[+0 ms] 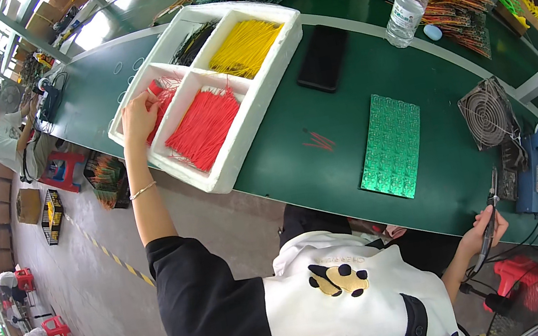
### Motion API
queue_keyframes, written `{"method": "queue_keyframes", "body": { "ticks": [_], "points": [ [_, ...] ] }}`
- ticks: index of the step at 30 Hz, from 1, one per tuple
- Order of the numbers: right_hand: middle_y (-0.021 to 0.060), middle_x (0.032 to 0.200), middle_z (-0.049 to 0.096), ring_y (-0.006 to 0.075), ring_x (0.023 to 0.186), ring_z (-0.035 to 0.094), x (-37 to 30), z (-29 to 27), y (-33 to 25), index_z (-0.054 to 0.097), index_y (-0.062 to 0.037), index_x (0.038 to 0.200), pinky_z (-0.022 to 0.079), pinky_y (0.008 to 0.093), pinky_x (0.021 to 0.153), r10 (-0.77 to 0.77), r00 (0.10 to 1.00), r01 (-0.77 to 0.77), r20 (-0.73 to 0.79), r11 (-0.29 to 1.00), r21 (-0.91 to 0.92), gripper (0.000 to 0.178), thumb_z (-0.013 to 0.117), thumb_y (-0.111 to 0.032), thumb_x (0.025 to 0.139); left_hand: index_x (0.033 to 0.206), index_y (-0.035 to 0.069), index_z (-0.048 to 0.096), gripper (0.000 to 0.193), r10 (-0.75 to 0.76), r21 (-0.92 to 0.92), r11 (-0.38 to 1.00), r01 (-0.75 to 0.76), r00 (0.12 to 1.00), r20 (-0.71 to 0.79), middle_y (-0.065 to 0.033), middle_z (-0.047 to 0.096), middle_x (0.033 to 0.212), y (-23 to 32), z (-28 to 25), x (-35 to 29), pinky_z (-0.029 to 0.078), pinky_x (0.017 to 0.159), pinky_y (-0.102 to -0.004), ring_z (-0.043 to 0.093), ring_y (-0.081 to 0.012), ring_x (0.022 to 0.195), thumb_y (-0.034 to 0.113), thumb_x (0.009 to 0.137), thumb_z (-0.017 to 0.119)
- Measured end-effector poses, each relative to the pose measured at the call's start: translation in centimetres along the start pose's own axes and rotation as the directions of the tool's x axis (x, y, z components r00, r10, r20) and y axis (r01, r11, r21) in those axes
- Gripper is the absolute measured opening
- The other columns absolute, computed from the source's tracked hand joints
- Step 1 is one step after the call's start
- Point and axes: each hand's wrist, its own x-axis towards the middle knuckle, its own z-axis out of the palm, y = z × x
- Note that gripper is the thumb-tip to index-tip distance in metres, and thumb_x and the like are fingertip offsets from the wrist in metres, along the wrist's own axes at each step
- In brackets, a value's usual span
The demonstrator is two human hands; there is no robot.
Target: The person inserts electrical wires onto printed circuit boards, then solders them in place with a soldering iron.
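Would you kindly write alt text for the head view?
A person's left hand is at the red wires in a divided white foam box, and the right hand holds a soldering iron. A green circuit-board panel lies on the green table.

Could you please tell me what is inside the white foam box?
The box holds black wires, yellow wires and red wires; the left hand hides some. Lower layers are covered.

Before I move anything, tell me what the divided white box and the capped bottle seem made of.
Divided white box: probably plastic foam, matte, judging by its thick, soft-edged walls. Capped bottle: likely plastic, clear and glossy; its see-through body catches highlights.
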Motion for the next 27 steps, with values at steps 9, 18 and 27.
{"method": "queue_keyframes", "body": {
  "ticks": [9, 18, 27],
  "points": [
    [0.0086, 0.068, 0.057, 0.0092, 0.056, 0.048, -0.2, -0.3, -0.2, 0.049, 0.0012, 0.087, 0.037, 0.0203, 0.049, -0.009, 0.994, 0.005, 0.108, 0.999, 0.035, 0.014, 0.06, -0.006, 0.085, 0.086, 0.013, 0.071, 0.015, -0.129, -0.018, 0.992, 0.128, 0.963, -0.238, -0.0108, 0.067, 0.081, 1.0, -2.1, -0.6, 0.049, 0.074, -0.0349, 0.064, -0.0283, 0.078, 0.02, 0.075, 0.063],
    [0.0068, 0.067, 0.056, 0.0081, 0.056, 0.048, -0.2, -0.4, 0.2, 0.049, 0.0004, 0.087, 0.036, 0.0196, 0.049, -0.009, 0.997, 0.001, 0.077, 0.994, 0.108, 0.015, 0.061, -0.008, 0.086, 0.084, 0.018, 0.071, 0.015, -0.105, 0.174, 0.973, 0.153, 0.961, -0.256, -0.0059, 0.063, 0.107, 2.3, -2.6, -1.7, 0.046, 0.082, -0.0368, 0.06, -0.0281, 0.095, 0.027, 0.073, 0.064],
    [0.0091, 0.067, 0.056, 0.0116, 0.059, 0.053, -0.3, -1.1, 0.0, 0.049, 0.0007, 0.091, 0.042, 0.0223, 0.054, 0.054, 0.993, -0.058, 0.106, 0.998, 0.04, 0.015, 0.061, -0.007, 0.085, 0.08, 0.008, 0.065, 0.011, 0.521, -0.125, 0.839, -0.53, 0.848, -0.096, -0.005, 0.063, 0.086, 24.0, -2.6, -9.3, 0.049, 0.075, -0.0329, 0.06, -0.0237, 0.085, 0.001, 0.071, 0.063]
  ]
}}
